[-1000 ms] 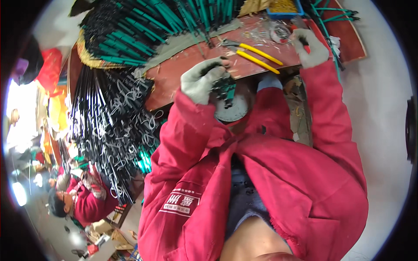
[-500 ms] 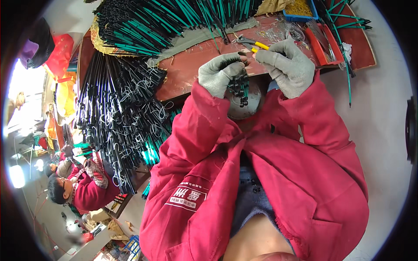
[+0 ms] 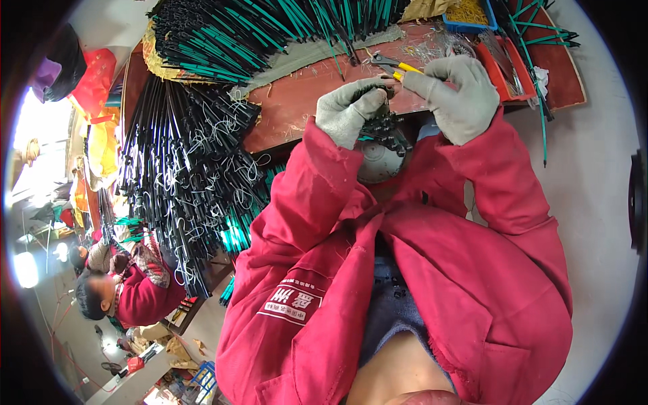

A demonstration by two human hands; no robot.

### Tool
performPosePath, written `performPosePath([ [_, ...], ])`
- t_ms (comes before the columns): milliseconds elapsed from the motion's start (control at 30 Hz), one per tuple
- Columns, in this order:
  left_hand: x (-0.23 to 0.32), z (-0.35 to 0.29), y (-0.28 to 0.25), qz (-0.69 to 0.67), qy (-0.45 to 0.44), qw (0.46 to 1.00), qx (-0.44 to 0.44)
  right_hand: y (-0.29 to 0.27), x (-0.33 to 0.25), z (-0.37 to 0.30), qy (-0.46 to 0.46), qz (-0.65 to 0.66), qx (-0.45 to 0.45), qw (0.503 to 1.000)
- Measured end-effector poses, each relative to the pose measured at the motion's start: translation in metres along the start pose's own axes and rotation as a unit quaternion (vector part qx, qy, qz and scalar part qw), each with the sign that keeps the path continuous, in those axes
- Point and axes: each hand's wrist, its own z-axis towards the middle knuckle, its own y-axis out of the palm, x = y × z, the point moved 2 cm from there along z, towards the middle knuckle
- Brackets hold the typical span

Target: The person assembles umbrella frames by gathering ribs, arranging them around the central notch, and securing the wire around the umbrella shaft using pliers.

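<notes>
In a grey-white work glove, my left hand (image 3: 344,111) is closed around a bundle of thin black and green rods (image 3: 386,128), whose ends hang down below the fingers. My right hand (image 3: 464,98), gloved the same way, is to the right with its fingers curled and the fingertips pointing at the bundle. Whatever it pinches, if anything, is too small to make out. Just behind the right fingertips, pliers with yellow handles (image 3: 410,67) lie on the red tabletop (image 3: 287,118). Beneath the bundle is a round pale metal object (image 3: 379,164).
Black and green rods (image 3: 223,44) are heaped along the table's far side. A large stack of black rods with white loops (image 3: 196,155) hangs at the left. At the far right are a red tray (image 3: 501,67) and a blue tray (image 3: 472,25). Another person (image 3: 142,290) sits at the left.
Both hands have shifted slightly right, and the right fingers have opened a little from their tighter curl. The hanging rod ends have swung to the right.
</notes>
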Motion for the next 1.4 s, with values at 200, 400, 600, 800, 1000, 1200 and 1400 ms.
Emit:
performPosePath([
  [200, 0.003, -0.001, -0.003, -0.008, -0.012, 1.000, 0.004, 0.014, 0.007, 0.008, 0.140, 0.255, -0.077, 0.954],
  [400, 0.008, 0.000, -0.011, -0.017, -0.028, 0.999, -0.041, 0.016, -0.003, 0.015, 0.025, 0.160, 0.002, 0.987],
  [600, 0.007, 0.000, -0.021, -0.003, 0.009, 0.994, -0.106, 0.023, -0.006, 0.021, 0.027, 0.195, -0.024, 0.980],
  [800, 0.008, 0.001, -0.040, -0.013, -0.018, 0.988, -0.154, 0.048, -0.009, 0.021, 0.277, 0.493, -0.137, 0.813],
  [1000, 0.005, 0.003, -0.037, 0.027, 0.024, 0.979, -0.199, 0.030, -0.019, 0.026, -0.087, 0.137, -0.029, 0.986],
  [1200, 0.004, 0.000, -0.037, -0.001, 0.007, 0.980, -0.198, 0.039, -0.007, 0.024, 0.135, 0.439, -0.131, 0.878],
  [1400, 0.008, 0.007, -0.037, 0.065, -0.008, 0.968, -0.240, 0.032, -0.012, 0.025, 0.097, 0.387, -0.093, 0.912],
])
